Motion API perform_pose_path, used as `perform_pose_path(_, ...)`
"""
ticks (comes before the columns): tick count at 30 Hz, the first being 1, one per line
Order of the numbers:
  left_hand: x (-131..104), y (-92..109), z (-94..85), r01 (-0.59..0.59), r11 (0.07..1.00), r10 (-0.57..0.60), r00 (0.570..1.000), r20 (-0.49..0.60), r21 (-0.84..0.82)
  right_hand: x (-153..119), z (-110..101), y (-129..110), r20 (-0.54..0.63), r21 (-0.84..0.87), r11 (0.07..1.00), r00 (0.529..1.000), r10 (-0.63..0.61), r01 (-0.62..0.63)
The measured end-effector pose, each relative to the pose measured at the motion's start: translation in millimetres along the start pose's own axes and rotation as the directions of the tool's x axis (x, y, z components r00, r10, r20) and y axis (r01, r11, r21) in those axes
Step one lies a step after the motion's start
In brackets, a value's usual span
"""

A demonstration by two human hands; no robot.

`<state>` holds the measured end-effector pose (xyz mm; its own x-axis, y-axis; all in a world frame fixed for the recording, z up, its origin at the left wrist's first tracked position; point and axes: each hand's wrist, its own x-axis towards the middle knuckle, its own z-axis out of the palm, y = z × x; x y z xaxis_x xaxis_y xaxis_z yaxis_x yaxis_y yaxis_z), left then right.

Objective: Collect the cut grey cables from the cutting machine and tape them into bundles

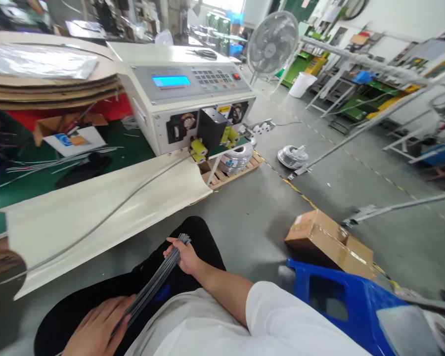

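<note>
A bundle of grey cables (154, 286) lies slantwise over my lap. Near its upper end, my right hand (183, 253) is wrapped round it, the cut ends sticking out just past the fingers. My left hand (103, 321) grips the lower part, with the thumb on the near side; the bundle's lower end is hidden. In front of me, one long grey cable (124, 200) runs from the yellow rollers (199, 148) of a cream machine (193, 81) down a curved cream tray (96, 207). The machine's blue display is lit.
Round boards (52, 89) and an open small box (72, 141) are on the green bench at left. A cardboard box (330, 242) and a blue plastic stool (356, 301) stand on the floor at right. Cable coils (292, 155), metal frames and a fan (273, 42) are farther off.
</note>
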<state>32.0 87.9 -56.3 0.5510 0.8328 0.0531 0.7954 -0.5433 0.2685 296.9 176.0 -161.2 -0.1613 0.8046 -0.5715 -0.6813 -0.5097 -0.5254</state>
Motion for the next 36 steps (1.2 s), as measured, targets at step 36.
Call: perform_pose_path(36,-35.7,29.9,-19.2,0.48,0.856,-0.516,0.805,0.291,0.19,-3.3,0.2,-7.8,0.09,-0.045,0.991,0.987,0.131,-0.127)
